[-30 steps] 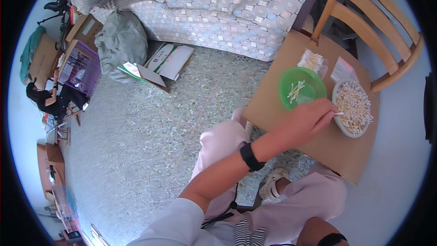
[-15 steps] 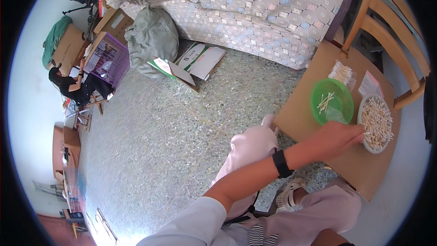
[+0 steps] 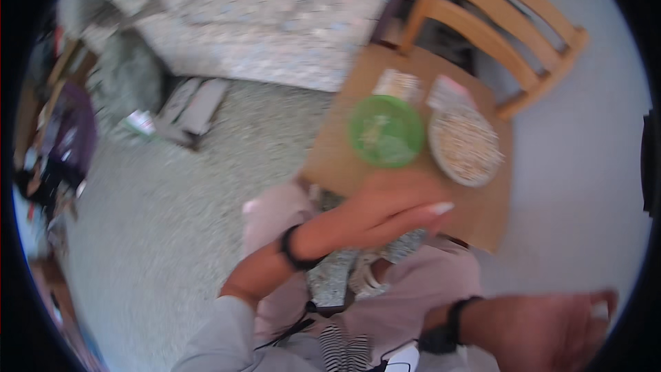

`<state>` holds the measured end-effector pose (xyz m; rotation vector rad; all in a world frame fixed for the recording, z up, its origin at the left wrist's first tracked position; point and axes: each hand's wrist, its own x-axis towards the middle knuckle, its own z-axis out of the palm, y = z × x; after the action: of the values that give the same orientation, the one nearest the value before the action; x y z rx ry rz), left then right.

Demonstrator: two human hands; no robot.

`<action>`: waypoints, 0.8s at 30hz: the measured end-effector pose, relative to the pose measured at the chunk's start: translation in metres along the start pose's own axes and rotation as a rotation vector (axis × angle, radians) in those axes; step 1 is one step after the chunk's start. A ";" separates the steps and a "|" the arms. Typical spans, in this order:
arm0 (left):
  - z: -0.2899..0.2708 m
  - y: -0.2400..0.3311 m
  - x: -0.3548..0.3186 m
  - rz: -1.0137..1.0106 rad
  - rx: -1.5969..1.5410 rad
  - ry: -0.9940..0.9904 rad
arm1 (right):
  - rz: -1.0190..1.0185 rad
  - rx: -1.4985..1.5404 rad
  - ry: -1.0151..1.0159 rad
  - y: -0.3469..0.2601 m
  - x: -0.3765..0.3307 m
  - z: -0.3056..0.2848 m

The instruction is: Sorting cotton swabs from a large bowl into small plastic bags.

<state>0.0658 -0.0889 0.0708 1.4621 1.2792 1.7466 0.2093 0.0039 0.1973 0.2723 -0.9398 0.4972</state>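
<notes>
Green bowl [image 3: 385,131] sits near the wooden table's [image 3: 344,162] edge; both hands, left [image 3: 389,208] and right [image 3: 558,327], empty, fingers loose.

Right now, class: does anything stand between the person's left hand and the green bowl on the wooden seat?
Nothing visible does. The left hand hovers just below the green bowl, with only bare wooden seat between them. The grain-filled bowl sits beside it, to the right.

Left hand [image 3: 385,210] off the bowl [image 3: 464,145]
</notes>
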 end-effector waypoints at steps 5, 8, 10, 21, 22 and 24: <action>-0.026 -0.008 -0.030 0.422 -1.229 -0.885 | 0.202 -0.165 -0.191 0.068 -0.064 -0.057; -0.063 -0.003 -0.071 0.433 -1.327 -0.920 | 0.416 -0.581 -0.935 0.104 -0.103 -0.065; -0.068 -0.008 -0.071 0.501 -1.338 -0.956 | 0.518 -0.778 -1.094 0.139 -0.125 -0.082; -0.090 -0.049 -0.118 0.478 -1.950 -1.098 | 0.783 -1.189 -1.601 0.172 -0.195 -0.158; -0.094 -0.056 -0.113 0.463 -2.007 -1.133 | 0.796 -1.192 -1.619 0.170 -0.195 -0.150; -0.083 -0.075 -0.097 0.450 -2.155 -1.202 | 0.694 -1.236 -1.637 0.176 -0.194 -0.163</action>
<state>0.0022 -0.1675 -0.0371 0.7545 -1.3540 0.8837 0.1370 0.1685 -0.0532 -0.9988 -2.7633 0.1200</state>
